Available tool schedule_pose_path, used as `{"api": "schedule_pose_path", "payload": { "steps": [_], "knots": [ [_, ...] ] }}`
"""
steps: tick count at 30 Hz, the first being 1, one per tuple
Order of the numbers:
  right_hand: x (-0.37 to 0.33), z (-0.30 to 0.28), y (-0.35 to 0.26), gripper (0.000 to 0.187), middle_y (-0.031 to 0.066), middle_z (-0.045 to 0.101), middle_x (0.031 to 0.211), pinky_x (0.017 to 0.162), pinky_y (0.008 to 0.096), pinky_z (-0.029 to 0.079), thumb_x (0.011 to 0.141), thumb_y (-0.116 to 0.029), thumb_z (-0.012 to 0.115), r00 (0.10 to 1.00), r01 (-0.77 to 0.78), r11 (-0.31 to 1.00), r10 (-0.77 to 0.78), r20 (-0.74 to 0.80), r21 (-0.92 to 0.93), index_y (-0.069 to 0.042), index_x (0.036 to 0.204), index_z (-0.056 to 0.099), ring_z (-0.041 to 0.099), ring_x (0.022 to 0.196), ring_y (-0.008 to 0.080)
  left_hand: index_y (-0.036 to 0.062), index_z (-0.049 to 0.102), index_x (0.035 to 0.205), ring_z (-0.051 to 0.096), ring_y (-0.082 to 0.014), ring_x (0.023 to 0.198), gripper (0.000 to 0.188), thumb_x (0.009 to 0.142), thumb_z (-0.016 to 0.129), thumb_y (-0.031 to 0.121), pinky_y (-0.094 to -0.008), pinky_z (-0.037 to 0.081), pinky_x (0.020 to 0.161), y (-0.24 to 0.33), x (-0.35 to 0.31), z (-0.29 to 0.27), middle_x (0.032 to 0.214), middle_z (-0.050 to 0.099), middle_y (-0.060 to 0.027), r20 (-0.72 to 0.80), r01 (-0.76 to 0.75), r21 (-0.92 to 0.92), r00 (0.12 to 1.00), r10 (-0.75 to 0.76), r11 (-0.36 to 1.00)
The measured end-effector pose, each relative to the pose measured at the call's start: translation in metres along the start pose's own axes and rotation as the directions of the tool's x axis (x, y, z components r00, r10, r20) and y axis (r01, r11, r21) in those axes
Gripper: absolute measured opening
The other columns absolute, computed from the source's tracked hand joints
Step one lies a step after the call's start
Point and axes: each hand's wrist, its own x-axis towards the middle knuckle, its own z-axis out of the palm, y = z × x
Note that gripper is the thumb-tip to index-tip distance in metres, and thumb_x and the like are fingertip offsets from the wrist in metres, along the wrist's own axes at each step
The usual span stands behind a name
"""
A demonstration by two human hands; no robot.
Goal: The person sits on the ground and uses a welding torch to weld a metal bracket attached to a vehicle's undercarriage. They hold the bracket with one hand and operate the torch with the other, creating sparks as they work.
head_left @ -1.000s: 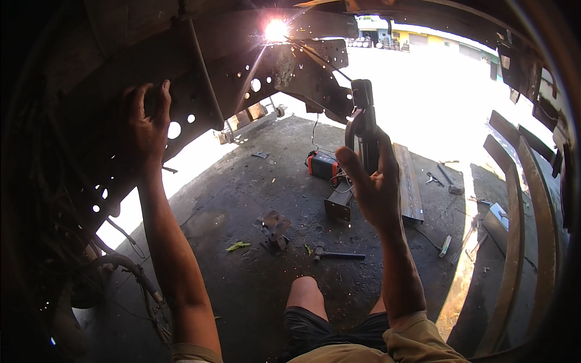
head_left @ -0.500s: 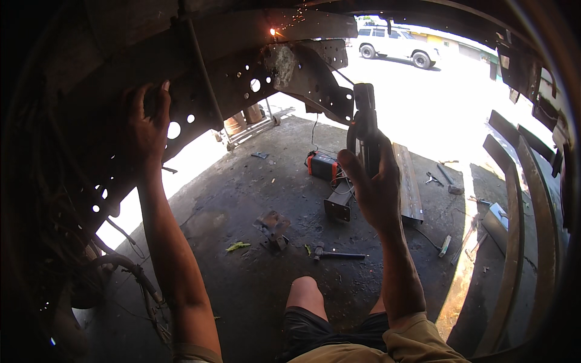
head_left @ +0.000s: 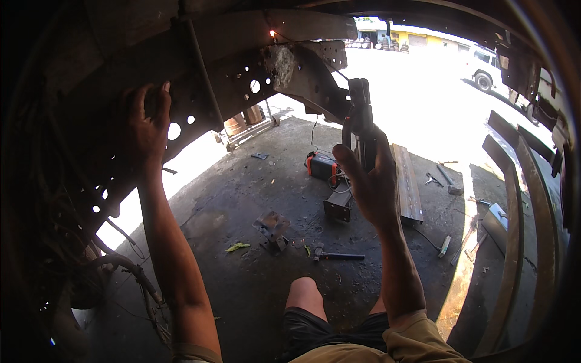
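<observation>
In my right hand (head_left: 375,181) is a black electrode holder (head_left: 360,124), gripped by its handle and pointing up. A thin welding rod (head_left: 338,71) slants from its tip toward the dark metal frame rail (head_left: 230,72). A small orange glow (head_left: 272,33) shows on the upper edge of the rail, above a rough pale patch. My left hand (head_left: 150,127) is raised against the shadowed rail on the left, thumb and fingers apart. What its fingertips touch is lost in the dark.
On the concrete lie a black and red welding machine (head_left: 322,166), a hammer (head_left: 339,255), a square metal tube (head_left: 338,206) and a flat steel plate (head_left: 407,181). Curved metal bars (head_left: 514,242) stand at right; cables (head_left: 130,266) hang at left. A white car (head_left: 484,69) is outside.
The electrode holder and my right hand have shifted slightly left. The spray of sparks has shrunk to a small glow. The white car has moved right. My left hand stays put.
</observation>
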Motion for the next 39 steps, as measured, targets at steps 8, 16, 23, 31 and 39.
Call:
{"api": "schedule_pose_path", "payload": {
  "steps": [8,16,23,31,39],
  "knots": [
    [0.002,0.003,0.015,0.077,0.0093,0.07,0.116,0.075,0.0357,0.054,0.093,-0.055,0.081,0.994,0.104,0.994,-0.102,-0.04,0.04,-0.005,0.145,0.055,0.063,0.081,0.0124,0.0062,0.078,0.102,0.073,-0.0285,0.092,0.036,0.095,0.081,0.041,-0.0385,0.057,0.077,0.001,0.0,0.0,0.101,0.075,-0.0114,0.032,0.021,-0.013,0.999,-0.021,1.0],
    [0.003,-0.001,0.006,0.072,0.015,0.064,0.135,0.101,0.0379,0.054,0.097,-0.051,0.078,0.996,0.089,0.993,-0.091,0.019,0.077,-0.005,0.146,0.054,0.062,0.127,0.0218,0.006,0.077,0.103,0.074,-0.0291,0.091,0.037,0.095,0.082,0.042,-0.0379,0.057,0.076,-0.003,-0.001,0.003,0.102,0.074,-0.0122,0.028,0.013,-0.04,1.0,-0.012,0.999],
    [0.004,0.003,0.01,0.073,0.0119,0.068,0.125,0.084,0.0345,0.053,0.095,-0.05,0.081,0.997,0.078,0.995,-0.077,-0.02,0.062,-0.005,0.146,0.055,0.063,0.096,0.0151,0.0065,0.077,0.104,0.073,-0.0293,0.089,0.039,0.094,0.081,0.044,-0.0387,0.057,0.074,-0.002,-0.002,0.002,0.102,0.074,-0.012,0.026,0.021,-0.018,0.999,-0.021,1.0],
    [0.0,-0.001,0.004,0.078,0.0151,0.067,0.129,0.076,0.0366,0.058,0.094,-0.047,0.082,0.999,0.03,0.999,-0.029,-0.045,0.035,-0.003,0.15,0.049,0.071,0.084,0.0157,0.0076,0.078,0.104,0.073,-0.0301,0.092,0.04,0.094,0.081,0.046,-0.0391,0.057,0.076,-0.004,-0.004,0.004,0.103,0.074,-0.0119,0.039,0.057,-0.047,0.998,-0.055,0.997],
    [0.002,0.002,0.013,0.08,0.0157,0.069,0.123,0.084,0.0416,0.057,0.092,-0.052,0.082,0.997,0.066,0.998,-0.065,-0.049,0.019,-0.003,0.147,0.052,0.071,0.096,0.02,0.0044,0.078,0.104,0.074,-0.0284,0.092,0.036,0.095,0.082,0.039,-0.0372,0.058,0.078,0.004,0.0,0.0,0.1,0.076,-0.0123,0.036,0.043,-0.018,0.998,-0.042,0.999]
  ]
}}
